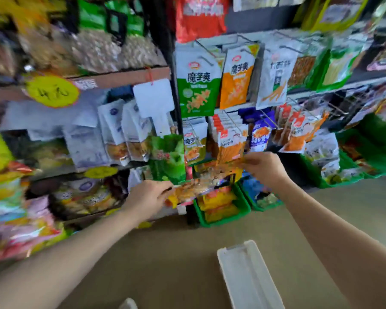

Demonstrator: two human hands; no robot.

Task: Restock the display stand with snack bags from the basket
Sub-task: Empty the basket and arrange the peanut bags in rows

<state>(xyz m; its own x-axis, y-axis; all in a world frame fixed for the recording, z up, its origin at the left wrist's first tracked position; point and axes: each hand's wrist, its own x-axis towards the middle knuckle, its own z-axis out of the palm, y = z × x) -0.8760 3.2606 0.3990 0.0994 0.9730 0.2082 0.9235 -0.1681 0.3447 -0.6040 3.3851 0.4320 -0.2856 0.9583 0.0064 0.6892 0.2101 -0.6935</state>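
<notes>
Hands pinch the orange snack bag [201, 186] end to end: left hand [147, 197] at eight o'clock, right hand [263, 168] at two, nearer the hooks [227, 121].

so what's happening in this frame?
A person is restocking a snack display. Both hands hold one orange snack bag stretched between them: left hand at its lower left end, right hand at its upper right. The bag sits in front of the hanging packs, above a green basket. It's not hung yet.
</notes>
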